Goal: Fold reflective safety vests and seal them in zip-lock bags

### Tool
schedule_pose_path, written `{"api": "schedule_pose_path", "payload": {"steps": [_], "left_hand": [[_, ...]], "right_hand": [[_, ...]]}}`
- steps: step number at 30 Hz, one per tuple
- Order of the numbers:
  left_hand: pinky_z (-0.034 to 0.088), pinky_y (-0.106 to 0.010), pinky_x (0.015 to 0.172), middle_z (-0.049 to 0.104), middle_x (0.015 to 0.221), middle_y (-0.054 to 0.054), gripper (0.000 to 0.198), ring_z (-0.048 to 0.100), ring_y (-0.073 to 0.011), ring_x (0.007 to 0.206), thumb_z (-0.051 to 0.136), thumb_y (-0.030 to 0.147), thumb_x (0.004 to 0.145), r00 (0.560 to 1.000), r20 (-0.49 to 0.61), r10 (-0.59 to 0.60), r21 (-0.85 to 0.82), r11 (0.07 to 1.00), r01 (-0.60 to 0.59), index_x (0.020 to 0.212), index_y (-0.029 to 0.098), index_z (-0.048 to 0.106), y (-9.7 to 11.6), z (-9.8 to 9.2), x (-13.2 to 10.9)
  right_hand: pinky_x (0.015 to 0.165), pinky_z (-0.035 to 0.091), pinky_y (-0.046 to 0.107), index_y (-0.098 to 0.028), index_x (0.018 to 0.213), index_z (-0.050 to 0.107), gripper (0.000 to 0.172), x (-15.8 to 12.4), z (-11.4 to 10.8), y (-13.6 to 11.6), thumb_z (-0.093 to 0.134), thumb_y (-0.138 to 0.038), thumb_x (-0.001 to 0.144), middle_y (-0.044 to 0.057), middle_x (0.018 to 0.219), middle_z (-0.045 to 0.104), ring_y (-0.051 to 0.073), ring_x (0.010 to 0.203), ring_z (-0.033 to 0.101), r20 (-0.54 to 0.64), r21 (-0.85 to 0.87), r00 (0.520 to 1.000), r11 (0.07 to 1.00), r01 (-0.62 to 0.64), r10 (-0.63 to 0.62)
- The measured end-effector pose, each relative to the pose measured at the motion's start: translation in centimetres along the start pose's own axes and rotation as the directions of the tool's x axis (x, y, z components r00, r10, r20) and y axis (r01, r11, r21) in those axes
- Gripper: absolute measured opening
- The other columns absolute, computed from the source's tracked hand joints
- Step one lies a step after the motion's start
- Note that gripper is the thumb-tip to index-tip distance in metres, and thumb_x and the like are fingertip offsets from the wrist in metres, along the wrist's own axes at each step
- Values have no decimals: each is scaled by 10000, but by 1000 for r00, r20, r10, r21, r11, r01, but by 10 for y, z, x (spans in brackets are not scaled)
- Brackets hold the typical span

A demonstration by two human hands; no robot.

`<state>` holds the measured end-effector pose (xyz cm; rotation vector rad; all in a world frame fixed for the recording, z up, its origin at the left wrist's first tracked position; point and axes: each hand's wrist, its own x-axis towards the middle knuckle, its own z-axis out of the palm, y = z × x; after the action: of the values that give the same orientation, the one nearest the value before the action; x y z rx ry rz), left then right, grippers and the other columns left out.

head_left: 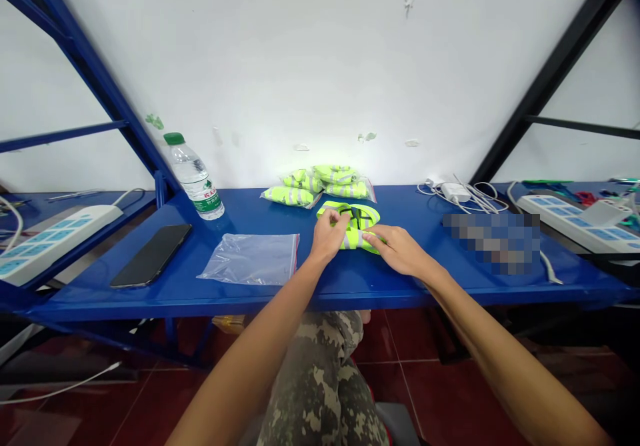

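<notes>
A neon yellow reflective vest or strap, with silver bands and black parts, lies bundled on the blue table. My left hand grips its left side, fingers curled onto the fabric. At its right front edge my right hand pinches the fabric between thumb and fingers. Just left of my left hand, a clear zip bag lies flat. Behind the bundle, against the wall, several clear bags hold folded neon yellow pieces.
A water bottle with a green cap stands at the back left. A black phone lies near the left edge. White cables with a charger sit at the back right, behind a blurred-out patch. Power strips flank the table.
</notes>
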<state>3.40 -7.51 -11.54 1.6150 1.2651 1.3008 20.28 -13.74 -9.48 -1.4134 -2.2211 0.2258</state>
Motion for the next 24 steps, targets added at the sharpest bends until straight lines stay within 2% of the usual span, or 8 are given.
{"api": "schedule_pose_path", "payload": {"steps": [5,7,11,14,20,24], "left_hand": [[391,-211,643,497,710,40,290,480,-94,679,614,433,815,984,146,104,-121,989,-86,732,193,473,0,1,-4],[395,-209,655,512,721,36,318,491,-95,694,623,469,812,974,182,135,-106,987,-117,737,190,489,1,1,-5],[386,-223,651,556,697,26,359,504,-108,679,561,506,851,988,104,117,68,990,-125,696,185,520,2,5,-5],[366,-237,633,582,673,12,367,522,-125,676,479,442,897,993,46,105,183,977,-112,637,185,515,5,8,-4],[299,-252,585,552,615,7,371,507,-143,652,471,373,882,992,97,85,338,934,-113,562,190,518,7,6,6],[294,-255,573,593,617,-13,379,543,-164,654,478,377,876,989,132,64,404,908,-113,553,202,567,6,6,11]], "right_hand": [[650,364,267,-207,746,498,392,8,3,5,271,-390,1008,51,778,643,177,698,560,-55,70,997,997,-42,45],[638,361,260,-212,733,468,385,10,5,7,266,-395,1005,38,741,613,168,673,534,-72,112,996,993,-46,55],[608,344,254,-212,707,448,389,15,9,10,286,-420,994,18,693,571,155,638,505,-79,173,995,984,-52,66],[578,326,252,-208,683,452,412,21,12,11,290,-432,989,10,671,564,146,607,490,-78,239,993,969,-67,88],[559,282,266,-209,597,394,453,27,14,7,292,-414,988,13,601,528,142,568,460,-106,162,982,977,-135,154],[585,307,278,-210,594,450,483,26,19,8,278,-405,1001,36,628,558,156,595,496,-173,48,973,988,-145,152]]}}
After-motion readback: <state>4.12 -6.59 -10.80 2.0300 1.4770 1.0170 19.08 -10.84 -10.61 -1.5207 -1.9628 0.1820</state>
